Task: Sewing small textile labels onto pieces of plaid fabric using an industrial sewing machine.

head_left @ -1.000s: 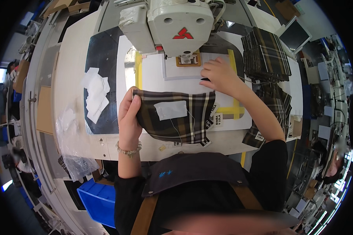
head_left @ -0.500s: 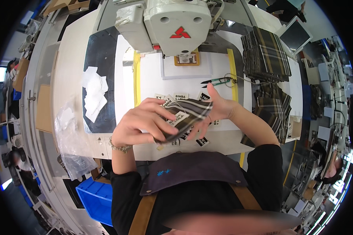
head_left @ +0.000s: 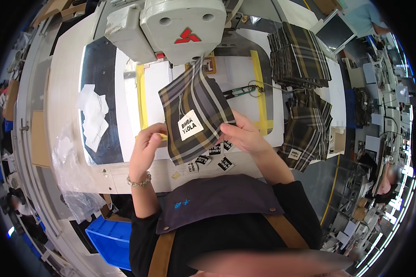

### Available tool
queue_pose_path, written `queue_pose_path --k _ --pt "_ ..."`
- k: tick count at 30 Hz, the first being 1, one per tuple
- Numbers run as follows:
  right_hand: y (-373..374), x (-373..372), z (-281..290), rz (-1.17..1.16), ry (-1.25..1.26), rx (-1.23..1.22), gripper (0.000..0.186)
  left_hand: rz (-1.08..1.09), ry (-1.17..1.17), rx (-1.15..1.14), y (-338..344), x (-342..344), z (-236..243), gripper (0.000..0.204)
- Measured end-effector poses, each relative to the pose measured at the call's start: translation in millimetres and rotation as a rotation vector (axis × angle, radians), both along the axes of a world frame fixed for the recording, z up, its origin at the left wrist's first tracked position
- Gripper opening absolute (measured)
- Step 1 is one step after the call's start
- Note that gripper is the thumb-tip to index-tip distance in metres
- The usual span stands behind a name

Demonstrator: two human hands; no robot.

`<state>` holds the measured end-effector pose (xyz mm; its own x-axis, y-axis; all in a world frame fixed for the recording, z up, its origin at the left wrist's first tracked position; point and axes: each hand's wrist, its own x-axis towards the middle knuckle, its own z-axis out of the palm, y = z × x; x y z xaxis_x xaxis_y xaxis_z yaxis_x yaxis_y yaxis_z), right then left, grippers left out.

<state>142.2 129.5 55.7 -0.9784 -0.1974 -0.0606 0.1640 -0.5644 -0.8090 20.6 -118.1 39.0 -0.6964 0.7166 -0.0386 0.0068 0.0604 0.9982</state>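
Observation:
A brown, grey and black plaid fabric piece [head_left: 201,99] hangs spread between my hands, a white label [head_left: 190,125] on its face with loose thread beside it. My left hand [head_left: 145,150] is closed at the fabric's left edge, some fingertips hidden by it. At the right edge my right hand [head_left: 246,135] pinches the cloth, thumb on top and fingers underneath. The fabric's far end narrows into folds under the sewing machine head [head_left: 182,27]. Below the cloth lie several loose black labels [head_left: 226,163] and white ones. Green-handled thread snips [head_left: 240,91] rest right of the fabric.
A stack of plaid pieces [head_left: 300,55] stands at the back right, with more labelled plaid pieces [head_left: 305,131] nearer me. White paper scraps [head_left: 93,117] lie on the left. A clear plastic bag [head_left: 72,177] hangs at the table's left edge, above a blue crate [head_left: 109,242].
The fabric piece was bunched and tilted in my left hand; now it is opened out flat, label upward. My right hand has come from open beside it to gripping its right edge.

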Motion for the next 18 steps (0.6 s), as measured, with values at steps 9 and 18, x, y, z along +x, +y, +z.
queue_pose_path --k 9,18 --pt "-8 19 -37 -0.057 0.067 -0.088 0.054 0.295 -0.24 0.323 24 8 12 0.053" --pt "1 18 -30 -0.199 0.07 -0.02 0.057 0.254 -0.076 0.241 19 18 15 0.056"
